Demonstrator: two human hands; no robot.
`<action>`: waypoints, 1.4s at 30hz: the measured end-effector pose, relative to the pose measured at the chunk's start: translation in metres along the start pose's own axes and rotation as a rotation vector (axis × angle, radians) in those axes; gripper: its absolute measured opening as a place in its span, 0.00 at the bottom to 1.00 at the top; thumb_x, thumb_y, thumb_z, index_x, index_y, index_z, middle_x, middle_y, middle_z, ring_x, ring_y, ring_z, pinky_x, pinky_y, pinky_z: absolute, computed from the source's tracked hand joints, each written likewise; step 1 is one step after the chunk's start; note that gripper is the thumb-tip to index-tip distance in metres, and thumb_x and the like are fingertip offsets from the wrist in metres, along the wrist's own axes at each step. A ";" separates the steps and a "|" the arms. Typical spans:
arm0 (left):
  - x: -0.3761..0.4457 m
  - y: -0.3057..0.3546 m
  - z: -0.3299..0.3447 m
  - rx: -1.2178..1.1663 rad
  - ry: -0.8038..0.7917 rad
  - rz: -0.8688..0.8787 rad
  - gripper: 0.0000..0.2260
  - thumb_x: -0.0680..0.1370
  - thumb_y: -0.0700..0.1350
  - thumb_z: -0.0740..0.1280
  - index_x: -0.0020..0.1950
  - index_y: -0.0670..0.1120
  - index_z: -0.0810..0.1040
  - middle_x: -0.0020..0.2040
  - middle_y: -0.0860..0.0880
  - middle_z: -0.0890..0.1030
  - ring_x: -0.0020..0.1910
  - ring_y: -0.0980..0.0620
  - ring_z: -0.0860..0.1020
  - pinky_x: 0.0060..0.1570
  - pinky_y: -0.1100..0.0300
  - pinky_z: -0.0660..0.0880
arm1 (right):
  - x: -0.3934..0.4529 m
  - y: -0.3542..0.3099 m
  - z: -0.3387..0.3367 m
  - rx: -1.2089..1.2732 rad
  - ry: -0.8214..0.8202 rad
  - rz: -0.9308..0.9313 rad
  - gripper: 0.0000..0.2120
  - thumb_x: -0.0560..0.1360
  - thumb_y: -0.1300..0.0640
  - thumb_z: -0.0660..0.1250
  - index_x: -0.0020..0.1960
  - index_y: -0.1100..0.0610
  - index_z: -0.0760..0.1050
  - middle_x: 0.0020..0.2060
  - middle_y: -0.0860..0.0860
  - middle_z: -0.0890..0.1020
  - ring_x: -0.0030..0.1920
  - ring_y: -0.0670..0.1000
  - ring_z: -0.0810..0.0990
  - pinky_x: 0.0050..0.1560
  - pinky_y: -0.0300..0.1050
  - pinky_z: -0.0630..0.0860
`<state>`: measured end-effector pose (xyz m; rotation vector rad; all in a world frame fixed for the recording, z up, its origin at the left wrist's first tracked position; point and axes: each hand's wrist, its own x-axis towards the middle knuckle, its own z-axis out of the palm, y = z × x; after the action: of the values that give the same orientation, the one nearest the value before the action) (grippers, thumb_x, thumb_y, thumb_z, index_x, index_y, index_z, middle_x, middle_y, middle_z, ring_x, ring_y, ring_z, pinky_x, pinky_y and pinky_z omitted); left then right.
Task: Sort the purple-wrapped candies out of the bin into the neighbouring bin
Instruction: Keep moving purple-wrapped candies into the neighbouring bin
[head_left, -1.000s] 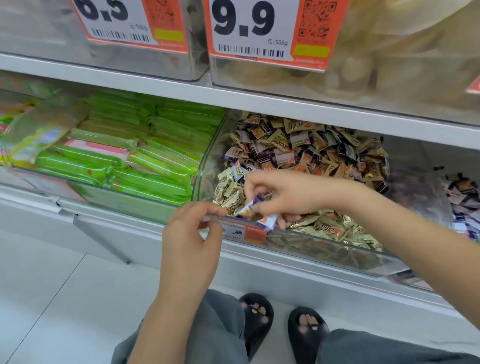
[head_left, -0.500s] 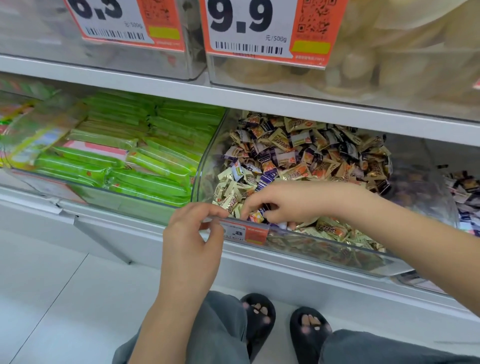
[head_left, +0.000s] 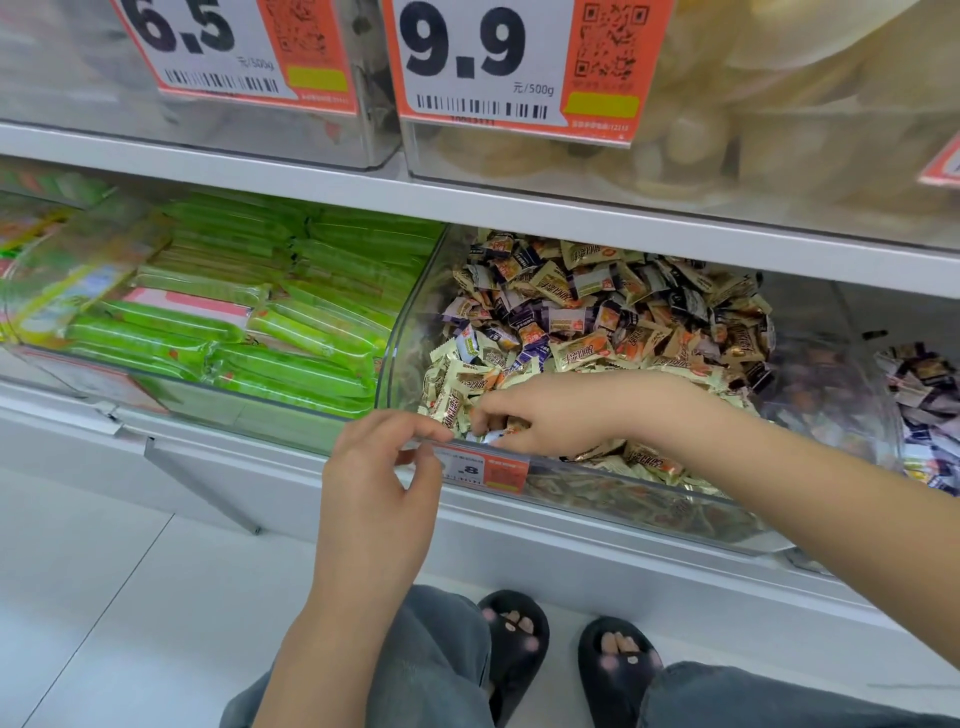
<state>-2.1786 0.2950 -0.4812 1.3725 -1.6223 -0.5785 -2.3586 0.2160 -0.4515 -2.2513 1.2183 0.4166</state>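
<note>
At the 6 o'clock edge of the clear bin (head_left: 410, 332), the right hand (head_left: 550, 410) curls its fingers down into the candies (head_left: 597, 322), while the left hand (head_left: 379, 457) pinches the rim; purple-wrapped ones look light, crinkly and slippery, best nipped by a twisted end.

Long green snack packs (head_left: 249, 332) fill the clear box on the left. Big price tags (head_left: 514, 62) hang above. Black slippers (head_left: 514, 644) stand on the floor.
</note>
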 end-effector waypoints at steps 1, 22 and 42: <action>0.000 0.000 0.000 0.004 -0.007 0.009 0.17 0.73 0.30 0.65 0.42 0.53 0.80 0.44 0.60 0.78 0.50 0.53 0.77 0.48 0.65 0.75 | 0.000 -0.001 0.001 -0.001 -0.013 0.003 0.16 0.81 0.51 0.58 0.69 0.50 0.66 0.62 0.48 0.75 0.47 0.45 0.74 0.45 0.39 0.67; 0.002 0.001 0.000 0.003 -0.030 0.041 0.20 0.73 0.30 0.66 0.41 0.58 0.76 0.45 0.58 0.76 0.50 0.50 0.76 0.50 0.59 0.75 | -0.012 0.018 0.007 0.523 0.413 -0.094 0.04 0.74 0.54 0.71 0.49 0.49 0.80 0.50 0.38 0.80 0.54 0.39 0.76 0.58 0.39 0.69; -0.016 0.023 0.025 0.352 -0.145 0.173 0.12 0.70 0.34 0.70 0.48 0.48 0.82 0.48 0.52 0.80 0.54 0.48 0.73 0.49 0.55 0.60 | -0.211 0.067 0.042 1.152 1.082 0.211 0.04 0.76 0.54 0.66 0.47 0.47 0.80 0.33 0.47 0.76 0.30 0.43 0.73 0.27 0.35 0.69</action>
<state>-2.2125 0.3115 -0.4803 1.4452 -2.0092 -0.3044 -2.5299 0.3526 -0.3997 -1.2120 1.5429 -1.2873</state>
